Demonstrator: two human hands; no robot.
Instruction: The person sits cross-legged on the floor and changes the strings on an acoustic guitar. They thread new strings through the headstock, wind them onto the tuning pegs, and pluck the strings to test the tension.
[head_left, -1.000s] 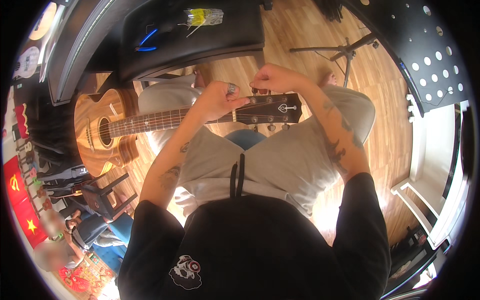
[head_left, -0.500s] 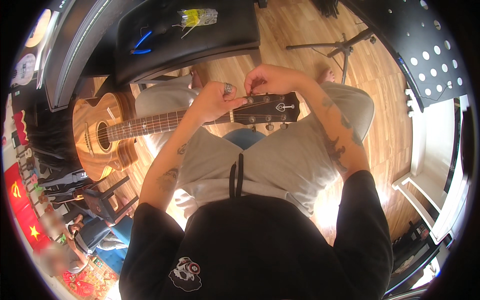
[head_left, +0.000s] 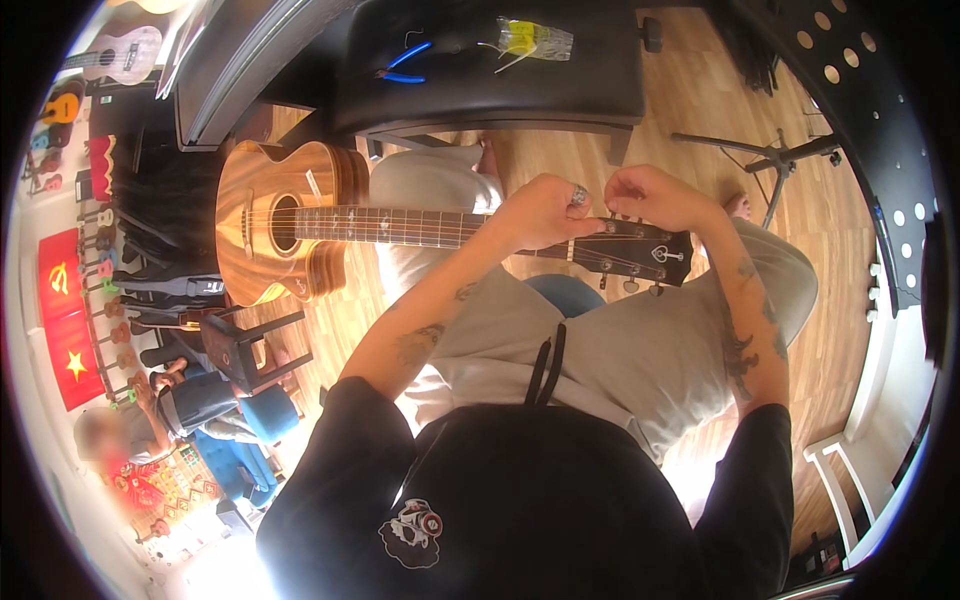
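acoustic guitar flat across lap; left hand clenched on neck nr headstock; right hand pinching at headstock top.

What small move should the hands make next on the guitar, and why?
Probably the right hand should turn a tuning peg. It pinches at the top edge of the headstock, while the left hand presses down at the nut end of the neck.
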